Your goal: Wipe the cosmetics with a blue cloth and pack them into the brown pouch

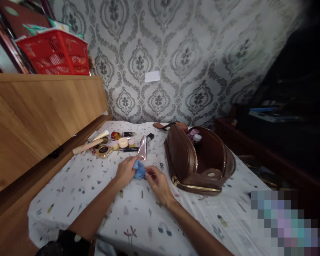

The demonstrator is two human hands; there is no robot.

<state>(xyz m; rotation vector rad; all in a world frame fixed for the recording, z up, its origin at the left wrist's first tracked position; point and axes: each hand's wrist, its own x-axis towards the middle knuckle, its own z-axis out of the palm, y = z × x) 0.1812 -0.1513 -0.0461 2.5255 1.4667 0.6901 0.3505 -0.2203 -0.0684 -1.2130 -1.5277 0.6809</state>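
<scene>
Near the middle of the bed-like surface, my left hand [126, 171] is closed on a crumpled blue cloth [139, 170]. Fingers of my right hand [159, 183] pinch the cloth's right side. Whether anything is wrapped inside it, I cannot see. Just beyond the cloth lies a shiny pinkish tube [142, 147]. To its left are a black pencil-like stick [129, 149], a cream round jar [123, 142], a gold compact-like case [104, 152] and other small cosmetics. On the right a brown leather bag [180, 153] stands unzipped, with a white-capped bottle [197, 138] inside.
A white printed sheet [128, 206] covers the surface. Along the left runs a wooden board [45, 117], with a red plastic basket [56, 53] above it. Patterned wallpaper [181, 64] closes off the back. Dark furniture [237, 124] stands at the right.
</scene>
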